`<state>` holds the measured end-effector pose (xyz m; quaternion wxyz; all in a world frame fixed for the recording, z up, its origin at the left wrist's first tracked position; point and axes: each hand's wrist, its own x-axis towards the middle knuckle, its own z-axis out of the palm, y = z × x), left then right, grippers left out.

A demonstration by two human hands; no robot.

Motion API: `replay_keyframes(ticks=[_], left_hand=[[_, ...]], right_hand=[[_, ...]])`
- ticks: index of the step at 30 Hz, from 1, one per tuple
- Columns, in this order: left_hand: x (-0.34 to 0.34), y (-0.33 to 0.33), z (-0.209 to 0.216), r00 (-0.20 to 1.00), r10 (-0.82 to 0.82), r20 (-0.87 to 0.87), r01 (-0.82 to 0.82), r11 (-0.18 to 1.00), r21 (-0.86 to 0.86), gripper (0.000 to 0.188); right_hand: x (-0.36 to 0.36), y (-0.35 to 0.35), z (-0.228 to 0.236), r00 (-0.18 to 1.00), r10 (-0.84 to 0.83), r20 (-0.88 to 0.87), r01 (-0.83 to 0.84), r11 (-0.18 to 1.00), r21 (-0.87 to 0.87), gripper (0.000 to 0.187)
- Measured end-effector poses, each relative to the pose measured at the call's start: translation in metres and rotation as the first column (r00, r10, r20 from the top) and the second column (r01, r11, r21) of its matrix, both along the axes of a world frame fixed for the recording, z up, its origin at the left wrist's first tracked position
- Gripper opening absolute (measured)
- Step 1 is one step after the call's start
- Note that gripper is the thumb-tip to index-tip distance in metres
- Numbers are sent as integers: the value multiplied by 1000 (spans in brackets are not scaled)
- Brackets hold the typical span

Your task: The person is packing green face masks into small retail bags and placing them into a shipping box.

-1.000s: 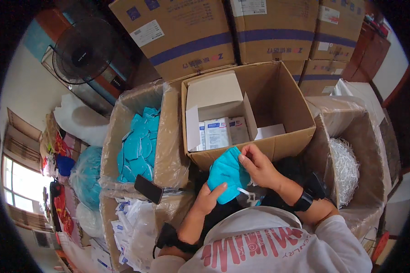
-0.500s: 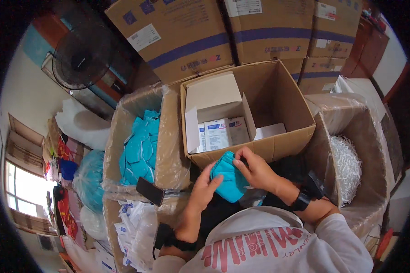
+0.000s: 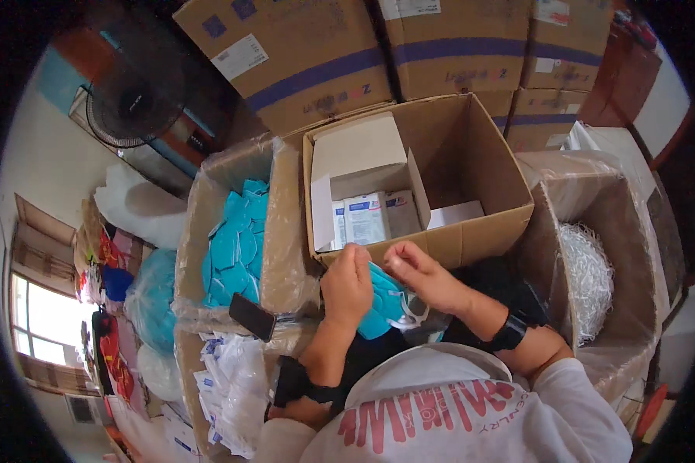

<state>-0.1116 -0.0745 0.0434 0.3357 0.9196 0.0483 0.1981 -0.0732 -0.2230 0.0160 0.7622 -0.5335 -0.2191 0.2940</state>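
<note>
In front of my chest is a teal face mask, with white straps showing at its right side. My left hand is closed on the mask's upper left edge, its back toward me. At the mask's upper right edge, my right hand has thumb and fingers pinched together; the exact spot it grips is partly hidden. Just beyond both hands stands an open cardboard carton. Inside it is an open white box with several flat white packets.
Left stands a plastic-lined carton of teal mask pieces; nearer is one of white packets. A phone rests on their edge. White strips fill a carton at right. Large sealed cartons and a fan stand behind.
My left hand has risen and turned over to a closed grip at the mask's upper edge. The mask has tilted, bringing white straps into view. My right hand has shifted slightly left.
</note>
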Motion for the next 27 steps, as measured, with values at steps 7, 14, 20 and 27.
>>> replay_keyframes(ticks=[7, 14, 20, 27], left_hand=[[9, 26, 13, 999, 37, 17, -32, 976, -216, 30], [13, 56, 22, 993, 94, 68, -78, 973, -216, 28], [19, 64, 44, 986, 108, 124, -107, 994, -17, 26], [7, 110, 48, 992, 76, 106, -88, 989, 115, 21]], right_hand=[[6, -20, 31, 877, 399, 266, -305, 892, -334, 31], [29, -41, 26, 891, 406, -204, -453, 831, -324, 29], [23, -34, 28, 835, 544, 82, -491, 804, -336, 33], [36, -51, 48, 863, 496, -100, -499, 800, -334, 32]])
